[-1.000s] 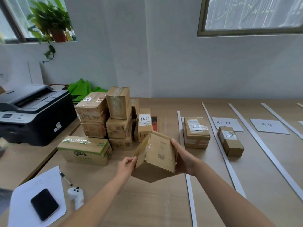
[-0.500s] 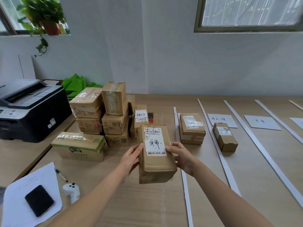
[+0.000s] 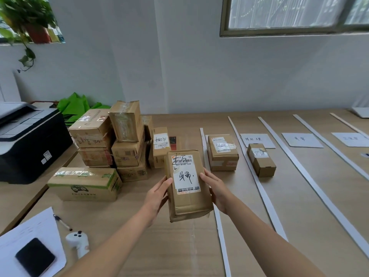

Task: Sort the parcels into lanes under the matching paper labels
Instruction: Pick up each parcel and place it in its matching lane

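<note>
I hold a brown cardboard parcel [image 3: 188, 198] above the table, its white handwritten shipping label facing up. My left hand [image 3: 157, 193] grips its left side and my right hand [image 3: 214, 188] grips its right side. A stack of unsorted parcels [image 3: 111, 140] stands at the left. White strips [image 3: 257, 176] divide the table into lanes. One parcel [image 3: 222, 152] sits in the first lane, a smaller one [image 3: 261, 159] in the second below a paper label [image 3: 257, 139]. Two further paper labels [image 3: 301, 139] [image 3: 349, 138] lie in lanes to the right.
A black printer [image 3: 30, 140] stands at far left. A long green-taped box [image 3: 83, 183] lies in front of the stack. Near the bottom left are a paper sheet [image 3: 40, 228], a black phone [image 3: 35, 256], a pen [image 3: 62, 222] and a white controller [image 3: 78, 243].
I turned the parcel from tilted with its label hidden to label-up and raised it slightly. The view shifted left to right a little.
</note>
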`<action>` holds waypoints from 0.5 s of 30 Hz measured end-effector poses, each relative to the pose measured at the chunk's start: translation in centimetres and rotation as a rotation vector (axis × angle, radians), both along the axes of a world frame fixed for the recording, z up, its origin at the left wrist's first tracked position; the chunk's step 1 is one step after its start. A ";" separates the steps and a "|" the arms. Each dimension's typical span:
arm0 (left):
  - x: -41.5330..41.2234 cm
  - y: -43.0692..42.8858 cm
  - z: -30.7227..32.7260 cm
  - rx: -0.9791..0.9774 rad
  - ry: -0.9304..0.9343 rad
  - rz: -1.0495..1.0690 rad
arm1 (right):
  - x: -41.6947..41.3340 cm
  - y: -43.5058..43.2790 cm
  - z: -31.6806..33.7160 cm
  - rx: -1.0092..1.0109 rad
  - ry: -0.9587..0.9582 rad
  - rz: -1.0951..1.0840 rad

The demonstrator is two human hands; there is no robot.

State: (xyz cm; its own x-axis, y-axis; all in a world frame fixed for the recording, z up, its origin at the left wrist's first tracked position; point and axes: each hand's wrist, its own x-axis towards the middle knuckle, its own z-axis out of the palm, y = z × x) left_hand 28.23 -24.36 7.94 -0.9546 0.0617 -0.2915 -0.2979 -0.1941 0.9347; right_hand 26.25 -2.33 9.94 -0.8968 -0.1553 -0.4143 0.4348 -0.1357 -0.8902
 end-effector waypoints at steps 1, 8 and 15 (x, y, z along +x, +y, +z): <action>-0.1 0.4 0.1 -0.003 0.004 -0.016 | 0.2 0.4 0.1 0.008 -0.007 -0.017; -0.1 3.6 0.6 -0.009 -0.032 -0.096 | 2.1 2.7 0.7 0.069 -0.035 -0.100; 1.0 8.2 -0.1 0.044 -0.051 -0.248 | 5.6 7.1 0.9 0.141 -0.031 -0.237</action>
State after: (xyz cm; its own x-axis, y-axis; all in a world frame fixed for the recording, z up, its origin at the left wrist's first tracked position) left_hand 29.19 -16.19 7.87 -0.8927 0.3061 -0.3308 -0.3882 -0.1496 0.9093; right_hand 31.82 4.80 10.80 -0.8878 0.1180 -0.4448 0.4331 -0.1126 -0.8943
